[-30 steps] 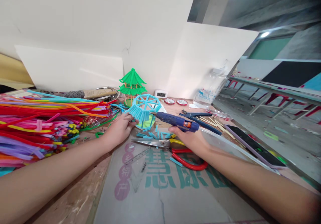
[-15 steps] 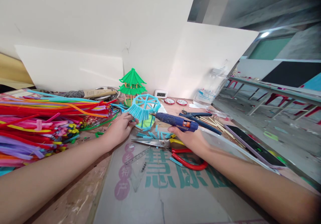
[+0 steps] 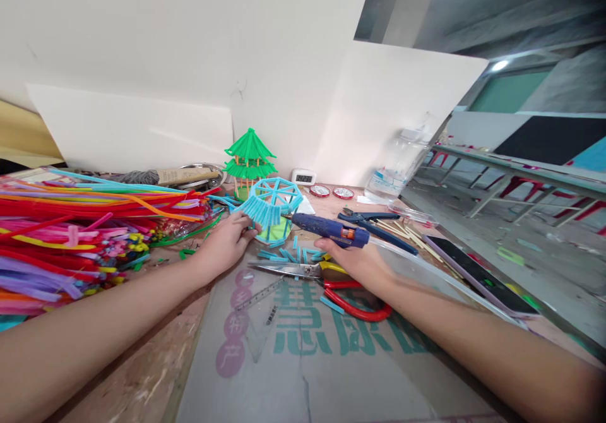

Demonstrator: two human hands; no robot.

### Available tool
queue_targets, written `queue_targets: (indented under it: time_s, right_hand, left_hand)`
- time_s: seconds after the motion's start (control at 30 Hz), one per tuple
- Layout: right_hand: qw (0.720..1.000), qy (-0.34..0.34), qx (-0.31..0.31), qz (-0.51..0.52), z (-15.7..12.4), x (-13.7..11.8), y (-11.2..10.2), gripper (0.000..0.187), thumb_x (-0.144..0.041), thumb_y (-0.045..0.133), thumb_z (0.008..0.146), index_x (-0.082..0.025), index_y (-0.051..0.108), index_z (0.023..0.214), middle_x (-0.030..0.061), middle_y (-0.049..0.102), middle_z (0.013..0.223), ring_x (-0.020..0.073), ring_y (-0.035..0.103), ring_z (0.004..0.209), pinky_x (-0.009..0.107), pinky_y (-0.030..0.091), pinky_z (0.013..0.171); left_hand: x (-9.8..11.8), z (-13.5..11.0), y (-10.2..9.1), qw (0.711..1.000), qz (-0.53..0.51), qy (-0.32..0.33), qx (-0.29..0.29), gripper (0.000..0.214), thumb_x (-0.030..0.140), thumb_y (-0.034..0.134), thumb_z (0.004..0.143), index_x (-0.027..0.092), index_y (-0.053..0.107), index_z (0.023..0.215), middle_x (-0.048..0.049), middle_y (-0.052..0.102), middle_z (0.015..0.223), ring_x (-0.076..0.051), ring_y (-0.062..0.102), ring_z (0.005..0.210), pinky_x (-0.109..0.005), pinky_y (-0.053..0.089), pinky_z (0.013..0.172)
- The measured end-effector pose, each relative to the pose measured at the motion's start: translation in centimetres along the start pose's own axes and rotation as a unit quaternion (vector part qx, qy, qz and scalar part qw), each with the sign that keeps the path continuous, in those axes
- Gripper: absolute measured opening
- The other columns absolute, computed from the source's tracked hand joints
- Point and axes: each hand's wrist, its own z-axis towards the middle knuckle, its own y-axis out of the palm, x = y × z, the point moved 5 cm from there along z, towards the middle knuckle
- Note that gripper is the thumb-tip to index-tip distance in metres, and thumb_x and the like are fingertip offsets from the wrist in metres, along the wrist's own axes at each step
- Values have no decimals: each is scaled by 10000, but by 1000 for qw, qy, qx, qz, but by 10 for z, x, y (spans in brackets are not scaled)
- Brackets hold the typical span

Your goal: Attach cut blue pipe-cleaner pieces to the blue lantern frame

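Note:
My left hand (image 3: pixel 224 245) is closed on the left edge of a light-blue pavilion model (image 3: pixel 261 209) built of pipe-cleaner pieces, with a spoked ring and a slanting row of short strips. A blue glue gun (image 3: pixel 316 225) is gripped in my right hand (image 3: pixel 360 264); its nozzle points left, close to the strips. Whether the tip touches them I cannot tell. Below the model lie several cut blue pipe-cleaner pieces (image 3: pixel 284 256). Scissors with red handles (image 3: pixel 364 313) rest under my right hand and wrist.
Bundles of coloured pipe cleaners (image 3: pixel 71 240) fill the left side. Behind the model stand a green pavilion model (image 3: pixel 250 164) and a small digital clock (image 3: pixel 303 177). To the right are blue-handled pliers (image 3: pixel 386 233), wooden sticks (image 3: pixel 421 240), a phone (image 3: pixel 478 274) and a clear bottle (image 3: pixel 395 167).
The glue gun and my right hand have shifted slightly to the left. My left hand and the blue model look unmoved.

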Motion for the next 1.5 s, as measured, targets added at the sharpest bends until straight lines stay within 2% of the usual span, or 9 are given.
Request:
queue_targets:
  time_s: [0.13, 0.33, 0.43, 0.57, 0.77, 0.97, 1.2, 1.37, 1.5]
  right_hand:
    - [1000, -5, -13, 0, -1, -3, 0, 297, -495, 616, 781, -245, 722, 899, 13, 741, 844, 248, 688, 817, 353, 552, 718]
    - [998, -52, -8, 28, 1, -9, -12, 383, -515, 536, 837, -200, 641, 644, 29, 681, 690, 199, 647, 720, 324, 524, 724]
    - [991, -84, -21, 104, 12, -20, -25, 463, -557, 482, 874, -173, 654, 682, 54, 687, 718, 169, 635, 696, 282, 516, 692]
    - [981, -102, 20, 162, 45, -28, -46, 505, -618, 494, 855, -158, 678, 757, 83, 709, 817, 159, 640, 716, 281, 522, 735]
    - [1000, 24, 6, 19, 112, 18, -50, 397, -491, 699, 747, -144, 700, 941, 75, 724, 878, 153, 617, 691, 251, 494, 611]
    - [994, 46, -48, -86, 150, 58, -30, 385, -427, 693, 771, -133, 689, 1020, 70, 722, 869, 145, 600, 684, 227, 459, 574]
    - [977, 57, -89, -182, 152, 82, -10, 353, -448, 665, 786, -125, 697, 924, 57, 709, 755, 159, 617, 658, 235, 456, 584]
    - [959, 28, -89, -269, 143, 77, -27, 362, -459, 681, 761, -167, 695, 975, 80, 729, 940, 214, 655, 822, 267, 460, 692]
    - [941, -4, -40, -336, 111, 51, -44, 313, -384, 719, 729, -136, 697, 919, 172, 712, 999, 303, 642, 950, 329, 444, 758]
  left_hand:
    - [-1, 0, 1, 1000, -1, -5, -4, 245, 319, 428, 932, 173, 598, 834, -67, 575, 936, -235, 552, 926, -363, 420, 850]
    - [0, 2, 1, 1000, 0, 0, -3, 242, 313, 428, 938, 173, 560, 790, -66, 565, 907, -228, 549, 909, -345, 416, 805]
    - [0, 1, 2, 1000, 0, 0, 0, 228, 283, 429, 935, 175, 555, 779, -65, 566, 903, -225, 548, 904, -339, 413, 792]
    - [0, 1, 3, 1000, 7, -2, -3, 218, 273, 430, 933, 177, 554, 782, -67, 568, 909, -227, 552, 901, -342, 412, 779]
    - [-1, 2, 4, 1000, 13, -17, -11, 252, 318, 410, 944, 176, 543, 783, -83, 574, 940, -237, 552, 897, -360, 415, 792]
    - [0, 2, 4, 1000, 18, -6, -9, 250, 318, 407, 938, 180, 548, 786, -81, 573, 936, -238, 555, 902, -353, 419, 792]
    - [0, 2, 4, 1000, 18, -7, -14, 264, 322, 394, 940, 181, 547, 778, -85, 576, 934, -241, 555, 904, -360, 420, 793]
    - [0, 3, 4, 1000, 25, -11, -13, 278, 340, 399, 940, 174, 544, 771, -94, 583, 959, -247, 555, 907, -372, 426, 799]
    - [0, 2, 3, 1000, 18, -3, -4, 247, 306, 415, 930, 169, 584, 813, -90, 589, 939, -241, 563, 904, -373, 436, 816]
